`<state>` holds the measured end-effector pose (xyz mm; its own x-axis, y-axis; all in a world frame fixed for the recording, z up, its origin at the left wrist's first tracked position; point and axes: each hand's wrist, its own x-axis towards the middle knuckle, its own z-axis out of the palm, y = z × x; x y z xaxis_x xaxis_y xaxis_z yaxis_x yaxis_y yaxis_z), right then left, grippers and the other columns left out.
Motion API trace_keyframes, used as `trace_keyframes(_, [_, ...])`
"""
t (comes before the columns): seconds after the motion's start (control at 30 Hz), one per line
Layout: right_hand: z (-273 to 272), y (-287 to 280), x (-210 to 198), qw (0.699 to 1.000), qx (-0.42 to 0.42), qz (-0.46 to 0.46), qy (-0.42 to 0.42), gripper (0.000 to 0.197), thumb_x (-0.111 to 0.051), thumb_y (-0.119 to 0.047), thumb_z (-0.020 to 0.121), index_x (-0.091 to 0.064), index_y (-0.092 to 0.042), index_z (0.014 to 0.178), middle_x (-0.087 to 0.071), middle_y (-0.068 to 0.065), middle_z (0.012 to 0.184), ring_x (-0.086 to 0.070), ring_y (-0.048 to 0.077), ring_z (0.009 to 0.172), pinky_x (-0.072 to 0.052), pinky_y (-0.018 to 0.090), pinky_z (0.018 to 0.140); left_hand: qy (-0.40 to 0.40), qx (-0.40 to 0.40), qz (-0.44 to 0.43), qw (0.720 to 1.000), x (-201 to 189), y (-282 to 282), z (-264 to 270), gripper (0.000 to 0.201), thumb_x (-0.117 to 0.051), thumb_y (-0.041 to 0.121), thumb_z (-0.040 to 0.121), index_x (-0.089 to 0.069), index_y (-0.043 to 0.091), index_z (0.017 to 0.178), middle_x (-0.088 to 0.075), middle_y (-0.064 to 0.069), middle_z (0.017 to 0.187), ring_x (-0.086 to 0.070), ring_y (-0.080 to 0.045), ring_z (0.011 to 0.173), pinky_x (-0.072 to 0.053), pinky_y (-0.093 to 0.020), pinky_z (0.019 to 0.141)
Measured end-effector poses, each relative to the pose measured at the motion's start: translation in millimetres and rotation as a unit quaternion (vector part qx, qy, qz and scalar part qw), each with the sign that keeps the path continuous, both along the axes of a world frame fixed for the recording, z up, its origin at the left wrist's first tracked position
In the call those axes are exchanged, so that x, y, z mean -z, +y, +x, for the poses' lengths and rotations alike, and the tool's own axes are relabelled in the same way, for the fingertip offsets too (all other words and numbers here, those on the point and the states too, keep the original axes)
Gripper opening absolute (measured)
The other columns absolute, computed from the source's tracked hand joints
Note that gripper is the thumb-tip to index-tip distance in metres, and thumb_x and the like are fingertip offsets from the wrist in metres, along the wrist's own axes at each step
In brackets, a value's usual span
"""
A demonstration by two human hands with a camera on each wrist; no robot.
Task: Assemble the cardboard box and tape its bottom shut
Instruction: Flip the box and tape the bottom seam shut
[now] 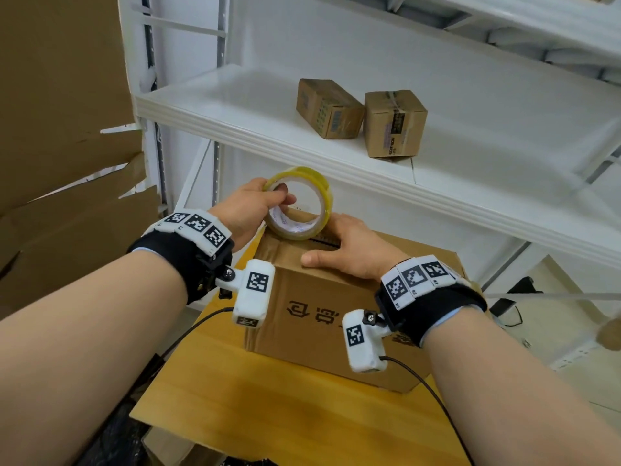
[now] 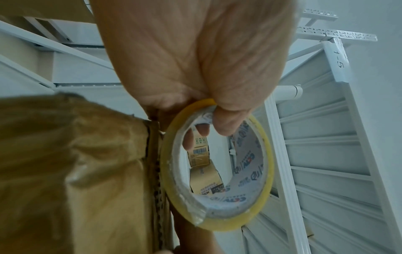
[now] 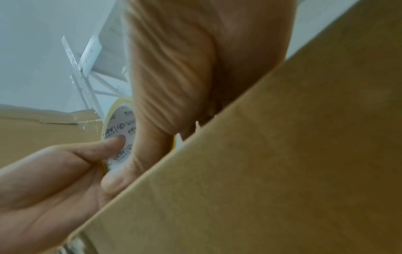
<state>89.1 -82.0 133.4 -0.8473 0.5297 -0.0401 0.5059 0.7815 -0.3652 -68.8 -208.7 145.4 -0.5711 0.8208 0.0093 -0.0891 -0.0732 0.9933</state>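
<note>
- Brown corrugated cardboard box (image 1: 322, 317) stands on the yellow wooden bench (image 1: 268, 415), dark printed characters on its near side, flaps folded shut on top with a dark slot showing at the seam.
- Yellowish roll of clear packing tape with a white printed core (image 1: 299, 203) stands on edge at the box's far left top corner, touching the cardboard.
- Left hand (image 1: 248, 206) grips the roll: thumb inside the core, fingers (image 2: 230, 118) curled over the rim. In the left wrist view a loose tape end hangs crumpled at the roll's lower edge.
- Right hand (image 1: 349, 250) lies flat on the box top just right of the roll, fingers straight and close together, thumb along the near top edge. Fingertips hidden behind the roll; cannot tell if they touch it.
- Around: two small taped brown cardboard cartons (image 1: 363, 117) sit side by side on the white metal shelf (image 1: 235, 109) directly behind and above the box, well apart from the hands.
- Large flattened brown cardboard sheets (image 1: 64, 129), torn at the edges, lean at the left, close beside the shelf upright.
- Black cables (image 1: 433, 395) run from the white wrist cameras across the bench.
- Room: white shelving racks against a white wall, more shelves above and to the right; pale floor at lower right with a dark object I cannot identify.
</note>
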Motion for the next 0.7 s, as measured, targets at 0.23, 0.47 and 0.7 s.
trace_keyframes(0.23, [13.7,-10.4,-5.3,0.994,0.028,0.071,-0.072,0.097,-0.029,-0.095,0.063,-0.034,-0.051,0.149,-0.021,-0.009,0.167,-0.014,0.024,0.154,-0.016,0.056,0.120,-0.041,-0.004,0.004,0.999,-2.9,3.1,0.5,0.024,-0.051,0.017,0.099,-0.054,0.002,0.117,-0.065,-0.011,0.105,-0.060,-0.029,0.103,-0.044,-0.048,0.105])
trace_keyframes(0.47, [10.2,-12.4,-5.3,0.995,0.015,0.090,-0.039,0.086,-0.043,-0.091,0.073,-0.044,-0.036,0.140,-0.041,-0.006,0.153,-0.027,0.023,0.148,-0.023,0.060,0.117,-0.047,-0.008,-0.004,0.999,-7.1,2.0,2.1,0.020,-0.048,0.015,0.100,-0.051,0.002,0.115,-0.062,-0.011,0.099,-0.058,-0.026,0.098,-0.048,-0.042,0.098])
trace_keyframes(0.7, [12.5,-13.6,-2.3,0.994,-0.052,0.098,-0.016,0.075,-0.040,-0.079,0.089,-0.034,-0.037,0.151,-0.044,-0.004,0.154,-0.035,0.023,0.146,-0.026,0.055,0.118,-0.081,-0.027,-0.009,0.996,-9.5,-0.9,-0.9,0.017,-0.048,0.012,0.099,-0.053,0.003,0.113,-0.065,-0.013,0.098,-0.061,-0.028,0.098,-0.050,-0.044,0.099])
